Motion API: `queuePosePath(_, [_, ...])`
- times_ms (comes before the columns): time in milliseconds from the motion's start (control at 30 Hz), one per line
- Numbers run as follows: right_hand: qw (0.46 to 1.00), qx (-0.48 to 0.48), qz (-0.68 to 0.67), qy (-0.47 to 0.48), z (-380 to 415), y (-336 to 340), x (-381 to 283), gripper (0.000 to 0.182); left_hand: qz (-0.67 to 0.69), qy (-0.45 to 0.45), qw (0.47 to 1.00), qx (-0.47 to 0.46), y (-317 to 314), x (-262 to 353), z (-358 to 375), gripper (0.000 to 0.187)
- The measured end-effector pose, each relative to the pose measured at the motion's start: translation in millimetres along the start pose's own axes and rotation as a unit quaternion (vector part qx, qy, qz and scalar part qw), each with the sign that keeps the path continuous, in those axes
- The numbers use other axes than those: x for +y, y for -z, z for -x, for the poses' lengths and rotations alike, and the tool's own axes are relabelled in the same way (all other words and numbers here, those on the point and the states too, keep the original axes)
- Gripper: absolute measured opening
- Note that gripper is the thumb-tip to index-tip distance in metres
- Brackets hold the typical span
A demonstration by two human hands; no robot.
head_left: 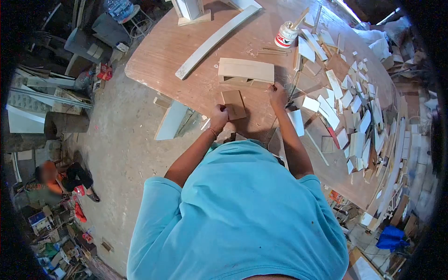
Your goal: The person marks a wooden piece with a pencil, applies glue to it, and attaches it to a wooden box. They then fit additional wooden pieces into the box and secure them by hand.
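My left hand [219, 116] is closed at the left edge of a small brown wooden block [234, 104] near the table's front edge. What its fingers hold, if anything, is too small to tell. Beyond the block lies a longer pale wooden piece [246, 70] with openings along its near side. My right hand [277, 94] is closed just below the right end of that piece, its fingertips close to the corner. I cannot make out anything between them. A thin white item [205, 124] shows beside my left hand.
On the brown table [158, 58] lie a long curved strip [219, 42], a white tub [286, 35] with sticks in it, and many offcuts [347, 98] at the right. A pale panel [171, 120] leans below the table's left edge. A person [77, 177] sits on the floor at far left.
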State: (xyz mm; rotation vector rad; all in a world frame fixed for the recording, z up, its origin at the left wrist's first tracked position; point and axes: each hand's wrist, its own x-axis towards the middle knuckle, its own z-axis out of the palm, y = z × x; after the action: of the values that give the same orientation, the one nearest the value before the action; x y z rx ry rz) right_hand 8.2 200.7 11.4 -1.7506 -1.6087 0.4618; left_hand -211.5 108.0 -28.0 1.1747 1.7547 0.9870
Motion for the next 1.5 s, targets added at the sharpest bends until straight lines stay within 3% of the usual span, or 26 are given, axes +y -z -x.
queuePosePath(67, [1.0,-0.009,0.0,-0.005,1.9,3.5,-3.0,0.019,0.078,0.109,0.991,-0.028,-9.3,-21.2,3.4,0.022])
queuePosePath(200, [0.999,-0.004,-0.037,0.013,-0.5,9.2,-8.0,0.017,0.065,0.179,0.976,-0.105,12.1,35.6,28.4,0.023])
queuePosePath(233, [0.998,-0.01,-0.055,0.014,0.2,9.8,-8.4,0.015,-0.11,0.109,0.984,-0.085,14.5,38.5,28.8,0.027])
queuePosePath(267, [0.998,-0.013,-0.056,0.012,0.4,9.6,-7.7,0.015,-0.28,0.036,0.957,-0.062,16.0,41.2,29.8,0.034])
queuePosePath(300, [0.999,-0.02,-0.048,0.011,-0.3,9.8,-7.4,0.015,-0.281,0.04,0.957,-0.063,17.1,46.0,30.9,0.034])
queuePosePath(367, [0.999,-0.031,-0.039,0.01,0.0,11.9,-6.9,0.015,-0.285,-0.064,0.956,-0.012,17.1,53.2,29.0,0.061])
queuePosePath(400, [0.998,-0.031,-0.047,0.013,1.0,14.1,-9.3,0.014,-0.285,-0.06,0.957,-0.012,11.4,47.5,24.1,0.061])
queuePosePath(467, [0.998,-0.032,-0.056,0.021,0.5,13.4,-10.7,0.014,-0.256,-0.163,0.953,-0.023,-6.1,36.3,11.1,0.083])
queuePosePath(500, [0.998,-0.028,-0.059,0.024,0.3,12.2,-9.1,0.015,-0.255,-0.163,0.953,-0.019,-13.3,40.1,14.2,0.083])
queuePosePath(567, [0.997,-0.024,-0.061,0.026,-1.8,13.5,-8.5,0.016,-0.414,-0.181,0.891,0.035,-25.3,48.7,24.5,0.088])
queuePosePath(700, [0.997,-0.049,-0.055,0.01,0.5,18.3,-10.3,0.017,-0.401,-0.151,0.904,0.01,-29.3,50.9,20.6,0.09])
queuePosePath(767, [0.997,-0.055,-0.056,0.002,-5.5,15.1,-9.9,0.017,-0.369,-0.054,0.927,-0.048,-23.4,60.5,17.6,0.083])
queuePosePath(800, [0.997,-0.05,-0.054,0.008,-6.1,13.3,-8.2,0.017,-0.37,-0.053,0.926,-0.047,-23.1,56.8,14.3,0.083])
queuePosePath(867, [0.997,-0.047,-0.053,0.006,-1.6,9.9,-1.6,0.017,-0.277,-0.096,0.952,0.087,-26.7,39.1,9.7,0.067])
queuePosePath(900, [0.997,-0.038,-0.06,0.01,-1.3,9.4,-0.7,0.018,-0.279,-0.096,0.952,0.084,-21.8,28.8,5.5,0.067])
queuePosePath(967, [0.997,-0.027,-0.067,0.017,-3.9,10.4,-0.4,0.018,-0.08,-0.086,0.992,-0.051,-5.6,7.4,-7.0,0.037])
queuePosePath(1000, [0.998,-0.026,-0.055,0.019,-3.2,11.3,-0.5,0.018,-0.08,-0.088,0.992,-0.048,-7.4,-5.3,-11.9,0.037])
queuePosePath(1067, [0.998,-0.025,-0.044,0.024,-4.2,10.3,0.0,0.018,0.199,0.025,0.979,0.02,-10.7,-25.7,-19.9,0.017])
queuePosePath(1200, [0.997,-0.038,-0.065,0.013,-6.3,8.6,3.4,0.019,0.307,0.104,0.945,0.054,11.4,20.2,-18.1,0.014])
queuePosePath(1233, [0.997,-0.046,-0.058,0.011,-6.7,9.8,3.4,0.019,0.307,0.024,0.949,0.067,10.6,22.3,-20.7,0.014])
queuePosePath(1500, [0.996,-0.047,-0.078,0.011,-4.2,14.7,-1.9,0.02,0.447,0.022,0.892,0.069,-0.5,9.3,-64.9,0.011])
